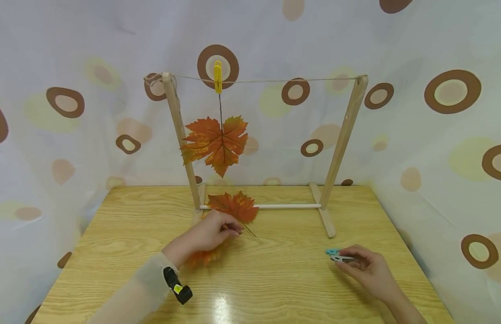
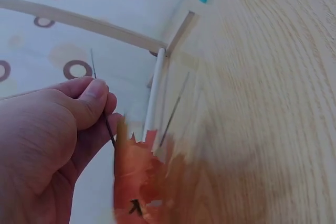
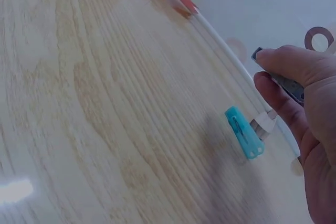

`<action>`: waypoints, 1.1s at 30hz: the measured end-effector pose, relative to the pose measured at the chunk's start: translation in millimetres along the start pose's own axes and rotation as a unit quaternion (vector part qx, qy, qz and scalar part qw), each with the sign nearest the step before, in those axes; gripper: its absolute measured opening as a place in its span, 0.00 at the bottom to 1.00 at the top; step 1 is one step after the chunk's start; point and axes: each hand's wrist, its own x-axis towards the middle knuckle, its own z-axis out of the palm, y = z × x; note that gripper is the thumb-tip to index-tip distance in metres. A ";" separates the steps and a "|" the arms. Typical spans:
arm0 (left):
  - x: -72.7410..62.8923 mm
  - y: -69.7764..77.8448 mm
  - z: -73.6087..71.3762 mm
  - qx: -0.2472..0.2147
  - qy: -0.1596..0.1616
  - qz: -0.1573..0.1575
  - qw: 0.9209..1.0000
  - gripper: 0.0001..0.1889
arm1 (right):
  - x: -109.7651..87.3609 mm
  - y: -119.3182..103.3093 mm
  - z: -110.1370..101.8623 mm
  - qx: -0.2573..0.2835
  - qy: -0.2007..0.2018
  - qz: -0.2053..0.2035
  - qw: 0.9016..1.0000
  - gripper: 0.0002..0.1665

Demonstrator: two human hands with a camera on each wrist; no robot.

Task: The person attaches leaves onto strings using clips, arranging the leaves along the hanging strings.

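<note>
My left hand (image 1: 214, 231) pinches the dark stem (image 2: 110, 129) of an orange artificial maple leaf (image 1: 205, 257), which hangs blurred below the fingers. Just beyond it, a second orange leaf (image 1: 234, 206) lies by the rack's white rod, its stem pointing toward the front right. On the right, a grey clothespin (image 3: 289, 86) is pinched between thumb and fingers of my right hand (image 1: 368, 272). A teal clothespin (image 3: 244, 134) lies on the table close to that hand. Higher up, a third leaf (image 1: 220, 141) hangs by its stem from a yellow clothespin (image 1: 218, 77) on the string.
A wooden rack stands at the back of the table (image 1: 275, 279), with a left post (image 1: 181, 135), a right post (image 1: 343, 139) and a string (image 1: 283, 81) between their tops. The white rod (image 1: 288, 206) joins the posts low down. Patterned cloth (image 1: 416, 148) surrounds the table.
</note>
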 end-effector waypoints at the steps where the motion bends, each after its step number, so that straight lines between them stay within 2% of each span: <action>1: 0.2 1.9 -1.2 0.006 0.004 0.003 1.000 0.09 | 0.0 -1.7 0.0 0.009 0.005 0.010 1.000 0.16; 3: 0.6 6.1 -3.6 0.015 0.011 0.011 1.000 0.09 | 0.6 -4.7 0.0 0.031 0.016 0.023 0.999 0.15; 7: 0.3 15.8 -9.7 0.023 0.022 0.013 0.999 0.07 | 3.1 -10.6 -0.6 0.063 0.032 0.022 0.997 0.15; 11: -0.5 25.1 -17.2 0.021 0.029 0.004 0.999 0.06 | 7.2 -14.9 -1.6 0.087 0.031 -0.004 0.996 0.16; 16: -0.8 31.0 -23.6 -0.001 0.031 -0.016 0.999 0.04 | 12.4 -19.4 -2.6 0.075 0.021 -0.038 0.996 0.20; 21: -1.3 32.0 -27.1 -0.018 0.034 -0.029 0.999 0.03 | 17.4 -28.0 -2.4 0.073 0.039 -0.007 0.997 0.24; 26: -2.1 36.0 -30.9 -0.058 0.036 -0.051 0.996 0.04 | 21.5 -38.6 -1.6 0.088 0.039 0.005 0.995 0.20; 33: 0.4 50.0 -37.8 -0.101 0.055 -0.064 0.991 0.04 | 31.5 -45.8 -5.5 0.093 0.030 -0.067 0.993 0.21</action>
